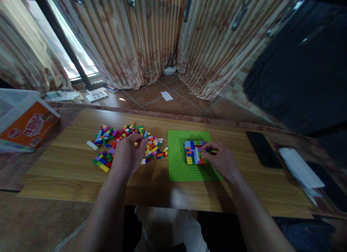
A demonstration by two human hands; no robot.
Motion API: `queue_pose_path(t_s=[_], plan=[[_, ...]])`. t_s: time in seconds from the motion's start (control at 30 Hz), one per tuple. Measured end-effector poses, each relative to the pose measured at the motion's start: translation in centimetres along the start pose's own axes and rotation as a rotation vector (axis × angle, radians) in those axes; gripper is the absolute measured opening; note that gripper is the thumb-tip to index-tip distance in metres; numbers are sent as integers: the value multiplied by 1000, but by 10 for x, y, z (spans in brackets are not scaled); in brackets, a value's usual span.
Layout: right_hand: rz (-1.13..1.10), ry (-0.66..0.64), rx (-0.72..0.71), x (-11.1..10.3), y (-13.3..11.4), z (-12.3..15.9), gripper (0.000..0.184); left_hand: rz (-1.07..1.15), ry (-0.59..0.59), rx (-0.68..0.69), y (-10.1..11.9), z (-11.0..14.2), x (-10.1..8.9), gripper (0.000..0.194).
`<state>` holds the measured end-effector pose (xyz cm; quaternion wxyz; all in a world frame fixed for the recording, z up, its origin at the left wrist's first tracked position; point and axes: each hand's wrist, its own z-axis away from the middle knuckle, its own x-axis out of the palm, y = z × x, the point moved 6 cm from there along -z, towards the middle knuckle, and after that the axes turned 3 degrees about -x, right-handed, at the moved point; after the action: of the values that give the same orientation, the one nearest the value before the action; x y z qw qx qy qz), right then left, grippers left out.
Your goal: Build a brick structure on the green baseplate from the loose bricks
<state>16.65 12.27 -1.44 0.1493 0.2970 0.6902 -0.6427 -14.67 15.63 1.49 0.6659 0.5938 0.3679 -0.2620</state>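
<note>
My left hand (129, 153) is over the pile of small coloured toy bricks (155, 149) on the left half of the table. Its thumb and index finger come together above the bricks; anything between their tips is too small to make out. A flat block of joined toy bricks (193, 152) in many colours sits on the green studded baseplate (177, 169). My right hand (220, 157) reaches in from the right, with thumb and index finger pinched at the right edge of that block. The fingers hide part of this edge, and whatever is between them is unclear.
Everything lies on a wooden table (151, 189). At its right end are a dark phone (263, 150) and a white flat object (300, 167). A clear plastic box (18, 96) with an orange label stands at the far left. Striped curtains (116, 39) hang beyond the table.
</note>
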Motion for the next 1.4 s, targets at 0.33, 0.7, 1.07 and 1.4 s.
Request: queue_pose_path(t_s=[0.33,0.7,1.07,1.4], plan=[[102,-1,-84,3,-6,5,15,54,-30,18,5,1,2,31],[-25,192,98,-13,10,3,33,100,12,35,2,-1,1,31],[459,-230,-380,38,-23,16,79,196,33,58,1,3,-10,26],[480,-149,-407,37,-15,7,71,538,173,-14,-22,-4,-28,21]])
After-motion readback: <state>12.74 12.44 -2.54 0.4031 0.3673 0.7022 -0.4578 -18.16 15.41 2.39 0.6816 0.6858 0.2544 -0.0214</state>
